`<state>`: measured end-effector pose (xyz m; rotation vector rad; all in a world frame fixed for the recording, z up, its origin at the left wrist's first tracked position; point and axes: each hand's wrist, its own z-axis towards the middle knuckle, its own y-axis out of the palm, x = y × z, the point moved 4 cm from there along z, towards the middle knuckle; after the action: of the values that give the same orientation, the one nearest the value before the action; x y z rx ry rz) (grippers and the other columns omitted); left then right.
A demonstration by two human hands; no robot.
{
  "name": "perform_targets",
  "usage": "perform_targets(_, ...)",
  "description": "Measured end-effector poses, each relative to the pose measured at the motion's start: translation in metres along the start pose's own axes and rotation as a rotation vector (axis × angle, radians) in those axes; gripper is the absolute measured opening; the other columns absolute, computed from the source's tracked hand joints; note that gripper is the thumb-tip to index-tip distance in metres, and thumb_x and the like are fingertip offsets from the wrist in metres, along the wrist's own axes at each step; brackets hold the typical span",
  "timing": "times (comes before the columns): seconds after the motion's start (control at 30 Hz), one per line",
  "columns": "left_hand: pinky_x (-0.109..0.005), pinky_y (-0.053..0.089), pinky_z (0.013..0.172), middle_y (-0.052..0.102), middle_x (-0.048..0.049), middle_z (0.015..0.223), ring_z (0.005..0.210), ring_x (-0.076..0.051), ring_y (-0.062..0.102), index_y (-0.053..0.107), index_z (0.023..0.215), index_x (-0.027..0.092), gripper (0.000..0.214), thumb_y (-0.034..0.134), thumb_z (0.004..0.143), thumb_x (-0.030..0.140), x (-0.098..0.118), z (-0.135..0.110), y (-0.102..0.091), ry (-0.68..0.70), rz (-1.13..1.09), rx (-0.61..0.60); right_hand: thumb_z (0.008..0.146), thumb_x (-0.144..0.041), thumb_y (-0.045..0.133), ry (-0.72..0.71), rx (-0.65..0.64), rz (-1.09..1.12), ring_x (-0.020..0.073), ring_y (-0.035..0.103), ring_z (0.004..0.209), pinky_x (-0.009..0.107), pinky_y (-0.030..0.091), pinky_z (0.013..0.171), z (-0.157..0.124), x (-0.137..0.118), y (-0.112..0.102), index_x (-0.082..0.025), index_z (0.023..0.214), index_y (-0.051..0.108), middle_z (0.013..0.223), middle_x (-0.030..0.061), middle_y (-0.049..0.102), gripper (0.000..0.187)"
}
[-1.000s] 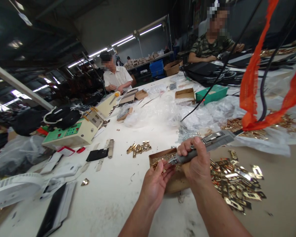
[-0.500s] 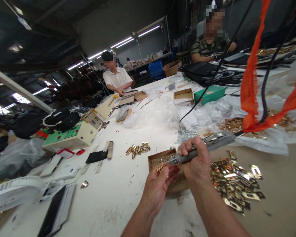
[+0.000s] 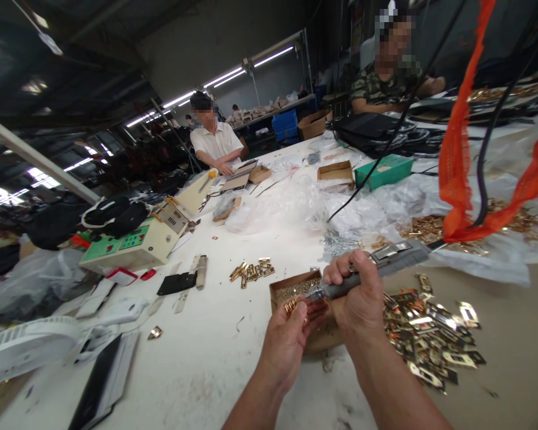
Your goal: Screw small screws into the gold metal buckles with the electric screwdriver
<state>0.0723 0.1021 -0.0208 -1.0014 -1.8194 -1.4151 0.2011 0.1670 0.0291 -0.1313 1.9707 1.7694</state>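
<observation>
Your right hand point(image 3: 358, 295) grips the grey tool point(image 3: 399, 261), left hand point(image 3: 287, 334) pinches gold bits point(image 3: 291, 304) by the box point(image 3: 321, 339) edge (roomiest toward 8 o'clock).

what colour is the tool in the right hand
The tool is grey, shown best in the head view.

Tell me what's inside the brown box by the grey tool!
Lots of tiny shiny bits show in the back of the brown box. The left grip and grey tool cover other parts, so those can't be seen.
</observation>
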Motion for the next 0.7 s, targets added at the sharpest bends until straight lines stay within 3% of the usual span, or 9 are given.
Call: perform_targets(0.7,-0.045,0.053,0.1,0.077,-0.0136,0.108,0.106,-0.028,0.072,0.07,0.107,0.013,0.028,0.077,0.088,0.032,-0.0013,-0.0005,-0.0011,0.016,0.01,0.006,0.075,-0.036,0.08,-0.002,0.028,0.006,0.009,0.038,0.048,0.024,0.037,0.048,0.0006,-0.0013,-0.0001,-0.021,0.067,0.041,0.056,-0.0086,0.04,0.043)
